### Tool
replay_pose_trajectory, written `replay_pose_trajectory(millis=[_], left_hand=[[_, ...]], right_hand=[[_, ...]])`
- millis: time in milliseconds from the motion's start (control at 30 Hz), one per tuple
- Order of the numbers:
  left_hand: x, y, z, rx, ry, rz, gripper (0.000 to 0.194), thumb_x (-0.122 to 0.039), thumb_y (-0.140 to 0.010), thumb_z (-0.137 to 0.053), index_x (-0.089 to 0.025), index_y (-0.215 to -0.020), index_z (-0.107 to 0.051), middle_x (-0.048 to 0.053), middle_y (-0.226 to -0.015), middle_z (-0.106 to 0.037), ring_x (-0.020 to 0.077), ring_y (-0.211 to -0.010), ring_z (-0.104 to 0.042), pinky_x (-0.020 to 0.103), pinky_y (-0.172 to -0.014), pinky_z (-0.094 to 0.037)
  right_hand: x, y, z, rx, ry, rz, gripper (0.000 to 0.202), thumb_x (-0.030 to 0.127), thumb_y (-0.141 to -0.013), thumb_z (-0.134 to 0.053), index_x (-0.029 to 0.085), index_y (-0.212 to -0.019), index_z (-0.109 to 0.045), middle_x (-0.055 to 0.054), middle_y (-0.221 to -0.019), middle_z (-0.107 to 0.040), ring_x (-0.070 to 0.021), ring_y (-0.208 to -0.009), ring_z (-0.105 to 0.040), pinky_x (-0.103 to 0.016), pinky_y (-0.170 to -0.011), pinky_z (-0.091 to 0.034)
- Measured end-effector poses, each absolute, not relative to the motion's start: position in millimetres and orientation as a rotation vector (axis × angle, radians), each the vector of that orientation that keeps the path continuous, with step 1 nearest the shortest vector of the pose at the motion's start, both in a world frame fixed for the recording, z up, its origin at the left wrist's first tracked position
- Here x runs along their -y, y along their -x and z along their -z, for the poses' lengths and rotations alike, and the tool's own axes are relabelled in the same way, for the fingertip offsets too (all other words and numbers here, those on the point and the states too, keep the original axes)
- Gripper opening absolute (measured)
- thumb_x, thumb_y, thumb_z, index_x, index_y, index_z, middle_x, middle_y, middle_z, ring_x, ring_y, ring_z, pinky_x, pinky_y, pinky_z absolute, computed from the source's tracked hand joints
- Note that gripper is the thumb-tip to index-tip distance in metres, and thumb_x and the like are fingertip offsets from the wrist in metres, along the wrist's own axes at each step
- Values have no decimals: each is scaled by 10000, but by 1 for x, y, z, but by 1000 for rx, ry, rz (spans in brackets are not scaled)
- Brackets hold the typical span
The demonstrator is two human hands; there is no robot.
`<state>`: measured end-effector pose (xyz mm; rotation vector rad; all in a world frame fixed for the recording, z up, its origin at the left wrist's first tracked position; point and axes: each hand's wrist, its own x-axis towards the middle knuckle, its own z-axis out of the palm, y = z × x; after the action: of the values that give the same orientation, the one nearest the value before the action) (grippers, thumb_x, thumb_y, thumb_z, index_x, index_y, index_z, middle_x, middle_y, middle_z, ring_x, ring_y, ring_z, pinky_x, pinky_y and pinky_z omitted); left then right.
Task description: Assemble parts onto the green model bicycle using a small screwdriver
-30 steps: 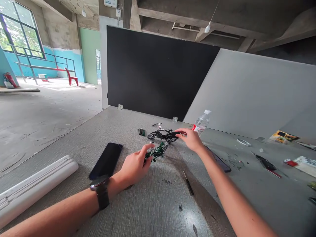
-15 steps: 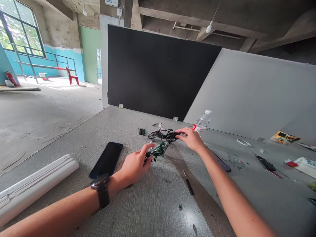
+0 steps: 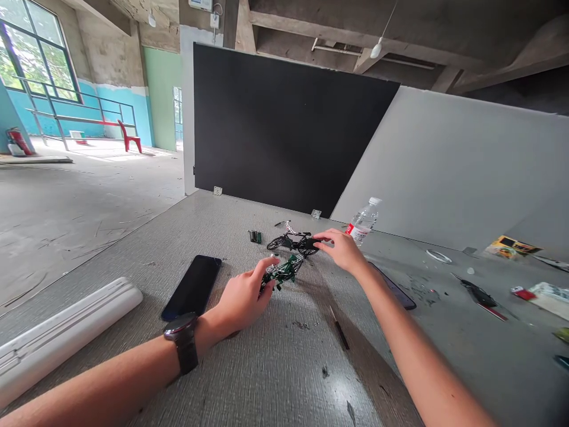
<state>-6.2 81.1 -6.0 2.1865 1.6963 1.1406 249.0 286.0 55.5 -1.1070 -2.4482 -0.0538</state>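
My left hand [image 3: 246, 293] has its thumb and fingers closed on a small green model bicycle [image 3: 287, 270], low over the table. Just behind it a black model bicycle [image 3: 291, 242] stands on the table, with a silvery handlebar at its left end. My right hand [image 3: 340, 246] is at the rear wheel of the black bicycle, fingertips pinched against it. A small dark cluster of parts [image 3: 255, 236] lies left of the black bicycle. Nearer to me, a thin screwdriver [image 3: 340, 332] lies on the table.
A black phone [image 3: 193, 287] and a long white casing [image 3: 66, 332] lie at the left. Behind my right hand stands a water bottle [image 3: 364, 220]. A second phone [image 3: 393, 286] is partly under my right forearm. A dark knife-like tool [image 3: 479, 295] lies further right.
My right hand has shifted very slightly left along the black bicycle's rear wheel. My left hand and the green bicycle have hardly moved.
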Motion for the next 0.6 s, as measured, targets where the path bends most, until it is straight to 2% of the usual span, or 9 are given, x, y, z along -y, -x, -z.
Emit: replay_pose_trajectory(millis=[300,600], left_hand=[[-81,5,5,-1698,-2175,-1153,429,-314,-995,-415,-206,-1410,-435,71,-852,-757,248,-728,-733,329,-642,-523],[-82,6,7,-1698,-2184,-1143,458,-268,-977,-438,-232,-1431,-392,62,-883,-760,243,-737,-740,336,-646,-538]], right_hand=[[-279,-227,-77,2246,1149,70,292,340,-991,-609,189,-1241,-620,-91,-1262,-641,-226,-1049,-661,-441,-892,-565],[-317,-143,-128,2463,1359,-113,274,352,-999,-595,205,-1226,-635,-85,-1277,-638,-225,-1046,-660,-424,-891,-567]])
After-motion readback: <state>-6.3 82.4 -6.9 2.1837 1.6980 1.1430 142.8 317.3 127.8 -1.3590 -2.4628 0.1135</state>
